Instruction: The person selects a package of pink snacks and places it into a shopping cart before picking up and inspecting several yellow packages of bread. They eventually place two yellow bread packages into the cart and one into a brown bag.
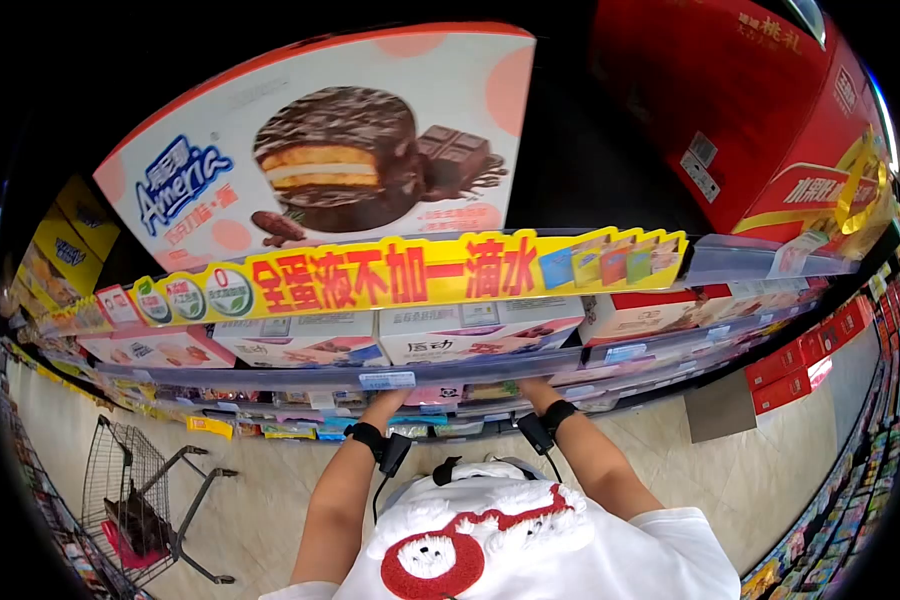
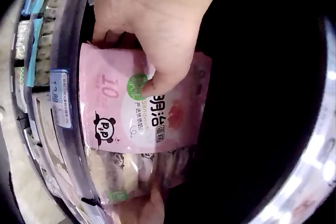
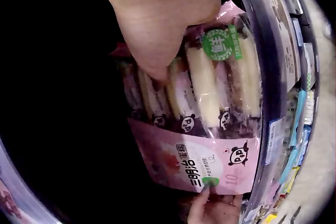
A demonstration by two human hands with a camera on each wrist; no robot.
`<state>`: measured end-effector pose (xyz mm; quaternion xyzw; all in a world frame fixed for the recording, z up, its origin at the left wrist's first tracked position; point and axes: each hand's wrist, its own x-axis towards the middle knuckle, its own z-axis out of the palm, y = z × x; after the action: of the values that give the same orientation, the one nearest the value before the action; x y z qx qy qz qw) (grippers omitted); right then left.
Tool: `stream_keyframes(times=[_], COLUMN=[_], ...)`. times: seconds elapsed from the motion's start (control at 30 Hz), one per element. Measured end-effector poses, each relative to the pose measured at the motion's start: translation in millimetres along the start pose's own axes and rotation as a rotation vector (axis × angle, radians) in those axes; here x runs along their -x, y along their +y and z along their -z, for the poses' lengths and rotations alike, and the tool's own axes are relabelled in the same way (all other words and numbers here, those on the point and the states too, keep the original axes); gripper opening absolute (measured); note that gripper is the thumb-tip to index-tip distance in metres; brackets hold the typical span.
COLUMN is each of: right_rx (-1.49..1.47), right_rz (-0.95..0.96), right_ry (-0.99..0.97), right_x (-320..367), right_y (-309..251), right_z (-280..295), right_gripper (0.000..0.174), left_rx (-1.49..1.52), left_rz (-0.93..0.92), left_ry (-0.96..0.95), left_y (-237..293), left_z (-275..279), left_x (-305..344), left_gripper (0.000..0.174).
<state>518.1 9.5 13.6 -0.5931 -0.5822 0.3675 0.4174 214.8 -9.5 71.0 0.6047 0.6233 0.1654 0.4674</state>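
A pink pack of sandwich cakes (image 2: 105, 124) with a panda print lies on a shelf, just behind the front rail. My left hand (image 2: 152, 29) grips one end, thumb across the printed pink front and fingers curled down at its edge. At the other end my right hand (image 3: 163, 29) holds the pack, its thumb on the clear wrap over the cakes; its other fingers are mostly hidden. Individually wrapped cakes (image 3: 202, 87) show through the clear section, near a green round label (image 3: 218, 44). In the head view both hands reach under the upper shelf, which partly covers them.
Above stand a large Ameria cake box (image 1: 220, 120), a red gift box (image 1: 750, 110) and a yellow promotional strip (image 1: 400, 285). White boxes (image 1: 480, 335) fill the shelf below those. A shopping cart (image 1: 135, 490) stands on the floor at left; red boxes (image 1: 780, 390) are at right.
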Motion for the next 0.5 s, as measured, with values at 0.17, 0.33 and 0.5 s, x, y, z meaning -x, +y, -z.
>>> stream_keyframes(times=[0.17,0.33,0.5], right_rx=[0.032,0.137,0.403], right_rz=[0.053,0.076,-0.002], right_ry=[0.023,0.099,0.423], right_x=[-2,24,62], right_y=[-4,-12,-45], right_z=[-8,-13,-36], right_gripper=[0.046,0.049,0.053], left_rx=[0.202,0.31,0.284], left_rz=[-0.015,-0.138,-0.236], left_ry=[-0.049,0.166,0.284], left_y=[11,-20,-74], left_z=[2,-6,-15], left_x=[15,10,14], left_gripper=[0.057,0.045,0.065])
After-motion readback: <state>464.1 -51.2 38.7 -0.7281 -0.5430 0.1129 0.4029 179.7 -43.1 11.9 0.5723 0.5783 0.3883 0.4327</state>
